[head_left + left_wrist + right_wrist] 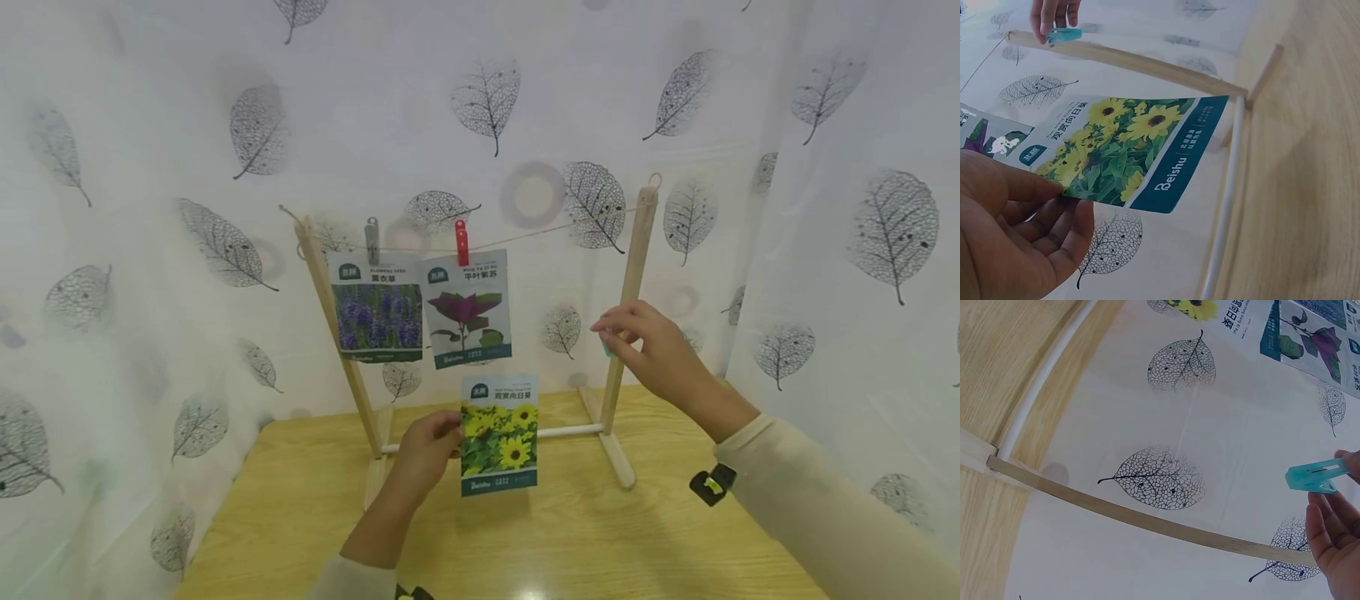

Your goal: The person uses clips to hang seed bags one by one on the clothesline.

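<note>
My left hand (426, 454) pinches the left edge of a sunflower seed packet (499, 435), held upright above the table. In the left wrist view, thumb and fingers grip that packet (1122, 150) along one side. Over by the right post, my right hand (656, 354) holds a turquoise clothespin (1315, 476) between thumb and fingers. A lavender seed packet (378, 317) hangs from the string under a grey clothespin (372, 242). Beside it a purple-leaf packet (468, 312) hangs under a red clothespin (462, 243).
A wooden stand carries the string (555, 229) between its left post (337, 333) and right post (632, 275). A white rod (570, 431) joins the feet low down. The stand rests on a wood-grain table (600, 542), with a leaf-print curtain (405, 100) behind.
</note>
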`<control>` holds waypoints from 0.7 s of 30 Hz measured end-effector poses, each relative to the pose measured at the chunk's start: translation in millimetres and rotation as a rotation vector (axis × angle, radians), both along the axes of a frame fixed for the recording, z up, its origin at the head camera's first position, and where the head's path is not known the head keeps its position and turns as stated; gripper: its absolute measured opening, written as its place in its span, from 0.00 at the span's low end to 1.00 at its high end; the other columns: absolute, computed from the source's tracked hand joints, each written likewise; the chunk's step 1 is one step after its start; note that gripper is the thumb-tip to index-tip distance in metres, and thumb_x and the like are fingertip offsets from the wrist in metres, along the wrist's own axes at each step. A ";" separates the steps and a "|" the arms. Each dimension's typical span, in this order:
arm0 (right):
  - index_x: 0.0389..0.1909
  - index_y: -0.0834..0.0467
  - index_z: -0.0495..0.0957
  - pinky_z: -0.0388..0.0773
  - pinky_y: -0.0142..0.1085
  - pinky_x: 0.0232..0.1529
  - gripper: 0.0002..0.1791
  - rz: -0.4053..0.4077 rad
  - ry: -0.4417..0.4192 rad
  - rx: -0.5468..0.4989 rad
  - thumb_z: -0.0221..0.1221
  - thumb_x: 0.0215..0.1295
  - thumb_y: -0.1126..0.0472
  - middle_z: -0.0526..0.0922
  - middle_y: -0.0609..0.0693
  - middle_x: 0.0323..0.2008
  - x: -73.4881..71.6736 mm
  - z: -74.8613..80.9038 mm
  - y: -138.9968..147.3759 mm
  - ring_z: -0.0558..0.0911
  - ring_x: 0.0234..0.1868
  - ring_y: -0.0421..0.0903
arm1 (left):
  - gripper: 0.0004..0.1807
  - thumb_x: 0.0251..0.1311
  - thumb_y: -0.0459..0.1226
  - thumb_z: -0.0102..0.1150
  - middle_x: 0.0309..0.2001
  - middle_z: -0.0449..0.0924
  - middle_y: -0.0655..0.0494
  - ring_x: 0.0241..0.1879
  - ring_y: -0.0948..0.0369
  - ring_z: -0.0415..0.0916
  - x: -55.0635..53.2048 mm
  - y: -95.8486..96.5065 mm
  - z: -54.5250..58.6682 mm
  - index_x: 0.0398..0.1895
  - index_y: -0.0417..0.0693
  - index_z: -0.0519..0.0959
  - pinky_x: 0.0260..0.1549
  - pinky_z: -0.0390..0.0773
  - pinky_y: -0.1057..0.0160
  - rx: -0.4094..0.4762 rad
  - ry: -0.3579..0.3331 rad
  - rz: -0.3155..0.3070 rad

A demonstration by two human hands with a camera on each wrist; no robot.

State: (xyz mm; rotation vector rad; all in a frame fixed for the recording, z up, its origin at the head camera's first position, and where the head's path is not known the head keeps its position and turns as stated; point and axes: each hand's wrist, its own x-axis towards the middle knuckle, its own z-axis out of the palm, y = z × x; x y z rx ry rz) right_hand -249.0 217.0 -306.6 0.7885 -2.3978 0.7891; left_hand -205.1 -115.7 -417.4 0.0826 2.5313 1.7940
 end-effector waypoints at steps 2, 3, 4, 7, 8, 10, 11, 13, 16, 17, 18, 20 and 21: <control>0.47 0.50 0.81 0.80 0.35 0.35 0.09 -0.002 0.001 -0.001 0.56 0.70 0.59 0.79 0.46 0.47 -0.4 2.6 -0.4 0.79 0.36 0.40 | 0.16 0.70 0.35 0.50 0.52 0.79 0.48 0.46 0.58 0.78 -0.1 0.9 0.9 0.57 0.43 0.76 0.46 0.82 0.56 0.000 0.000 0.005; 0.47 0.51 0.81 0.80 0.36 0.35 0.09 -0.002 0.003 -0.001 0.56 0.70 0.59 0.79 0.46 0.47 -0.7 4.0 -0.7 0.79 0.36 0.41 | 0.16 0.70 0.35 0.50 0.53 0.79 0.48 0.46 0.59 0.78 -0.1 1.4 1.4 0.57 0.43 0.76 0.46 0.82 0.55 0.000 -0.002 0.008; 0.47 0.51 0.81 0.80 0.36 0.35 0.09 -0.004 0.005 0.000 0.56 0.70 0.59 0.79 0.46 0.47 -0.9 5.5 -1.1 0.80 0.37 0.41 | 0.16 0.70 0.35 0.50 0.53 0.80 0.48 0.46 0.59 0.78 -0.3 1.8 1.9 0.57 0.44 0.76 0.46 0.82 0.55 0.000 -0.003 0.011; 0.48 0.51 0.81 0.81 0.37 0.35 0.10 -0.011 0.023 0.002 0.56 0.70 0.60 0.80 0.47 0.48 -1.2 10.3 -2.4 0.80 0.36 0.42 | 0.16 0.70 0.35 0.50 0.53 0.79 0.48 0.46 0.59 0.78 -0.5 2.8 3.1 0.57 0.43 0.76 0.45 0.82 0.56 0.000 -0.006 0.015; 0.47 0.51 0.81 0.81 0.38 0.35 0.09 -0.012 0.028 0.001 0.57 0.70 0.60 0.80 0.47 0.47 -1.3 11.7 -2.8 0.80 0.36 0.42 | 0.16 0.69 0.35 0.50 0.53 0.79 0.48 0.46 0.59 0.78 -0.5 3.0 3.5 0.57 0.43 0.76 0.45 0.82 0.57 0.001 -0.004 0.015; 0.47 0.51 0.81 0.81 0.37 0.35 0.09 -0.018 0.037 0.000 0.57 0.69 0.60 0.80 0.46 0.47 -1.2 14.6 -3.3 0.80 0.36 0.41 | 0.16 0.70 0.36 0.50 0.54 0.79 0.48 0.47 0.58 0.78 -0.4 3.6 4.0 0.58 0.43 0.76 0.45 0.82 0.58 0.000 -0.005 0.016; 0.47 0.50 0.81 0.81 0.37 0.35 0.09 -0.019 0.043 0.000 0.57 0.69 0.60 0.81 0.46 0.46 -1.3 16.1 -3.6 0.80 0.36 0.41 | 0.16 0.70 0.36 0.50 0.54 0.79 0.47 0.47 0.58 0.78 -0.3 3.8 4.3 0.58 0.43 0.76 0.44 0.82 0.59 -0.001 -0.004 0.015; 0.47 0.51 0.81 0.81 0.36 0.35 0.09 -0.012 0.051 -0.003 0.57 0.69 0.60 0.81 0.46 0.46 -2.0 18.5 -4.2 0.80 0.36 0.41 | 0.17 0.70 0.36 0.51 0.55 0.78 0.47 0.48 0.57 0.78 0.0 4.4 5.0 0.58 0.43 0.76 0.44 0.82 0.60 0.002 -0.004 0.015; 0.47 0.51 0.81 0.81 0.36 0.35 0.09 -0.008 0.067 -0.001 0.57 0.69 0.60 0.81 0.45 0.46 -2.7 22.2 -5.1 0.79 0.36 0.40 | 0.17 0.70 0.36 0.51 0.56 0.78 0.47 0.50 0.56 0.78 0.4 5.3 6.2 0.59 0.43 0.75 0.45 0.83 0.59 0.006 -0.002 0.017; 0.47 0.51 0.81 0.81 0.36 0.35 0.09 -0.008 0.074 0.003 0.57 0.69 0.60 0.81 0.45 0.46 -3.0 23.3 -5.5 0.79 0.36 0.40 | 0.17 0.70 0.36 0.51 0.56 0.77 0.47 0.50 0.56 0.78 0.5 5.5 6.7 0.60 0.43 0.75 0.45 0.83 0.58 0.008 -0.001 0.018; 0.47 0.51 0.81 0.81 0.36 0.35 0.09 -0.006 0.076 0.002 0.57 0.69 0.60 0.81 0.45 0.46 -3.2 24.2 -5.8 0.79 0.36 0.40 | 0.17 0.70 0.36 0.51 0.57 0.77 0.47 0.50 0.56 0.78 0.4 5.8 7.1 0.60 0.43 0.75 0.45 0.83 0.57 0.011 0.001 0.018; 0.48 0.50 0.81 0.80 0.35 0.35 0.09 -0.008 0.080 0.005 0.57 0.69 0.60 0.81 0.45 0.47 -2.7 26.5 -6.8 0.78 0.36 0.39 | 0.18 0.70 0.36 0.51 0.57 0.77 0.47 0.50 0.56 0.78 0.3 6.2 7.7 0.60 0.44 0.74 0.46 0.82 0.56 0.011 0.009 0.018; 0.48 0.50 0.81 0.79 0.34 0.35 0.10 -0.007 0.083 0.007 0.57 0.70 0.59 0.81 0.44 0.47 -2.5 27.5 -7.4 0.77 0.36 0.38 | 0.18 0.70 0.36 0.51 0.57 0.77 0.47 0.50 0.56 0.78 0.2 6.3 8.0 0.60 0.44 0.74 0.46 0.82 0.56 0.012 0.012 0.016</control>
